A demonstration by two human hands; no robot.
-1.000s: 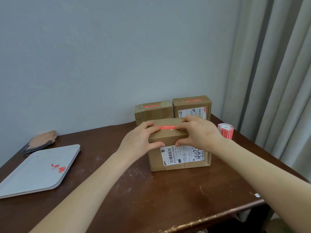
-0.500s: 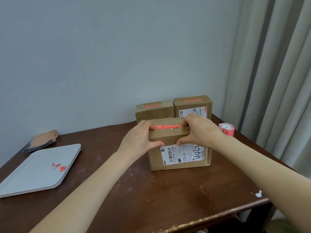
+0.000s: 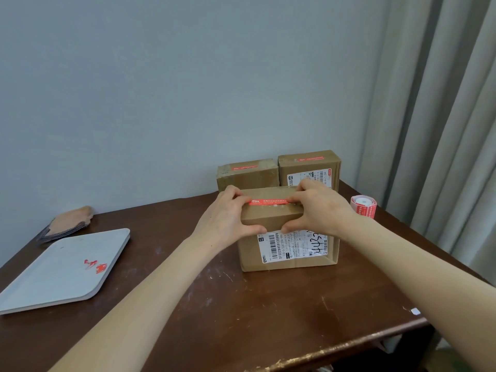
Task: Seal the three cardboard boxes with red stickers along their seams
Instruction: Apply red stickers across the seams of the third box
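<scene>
A cardboard box (image 3: 271, 218) with a white shipping label stands in the middle of the brown table. A red sticker (image 3: 268, 201) lies along its top seam. My left hand (image 3: 228, 214) grips the box's left top edge, fingers on the sticker's left end, thumb on the front. My right hand (image 3: 319, 208) grips the right top edge the same way. Behind stand two more boxes, the left one (image 3: 248, 175) and the right one (image 3: 308, 167), each with a red sticker on top.
A roll of red stickers (image 3: 364, 206) stands at the right, near the curtain. A grey tray (image 3: 61, 272) with red scraps lies at the left, a tan cloth item (image 3: 68, 220) behind it. The table's front edge (image 3: 322, 353) is close.
My fingers have slid apart along the sticker toward its ends, baring more of it. The box has stayed in place.
</scene>
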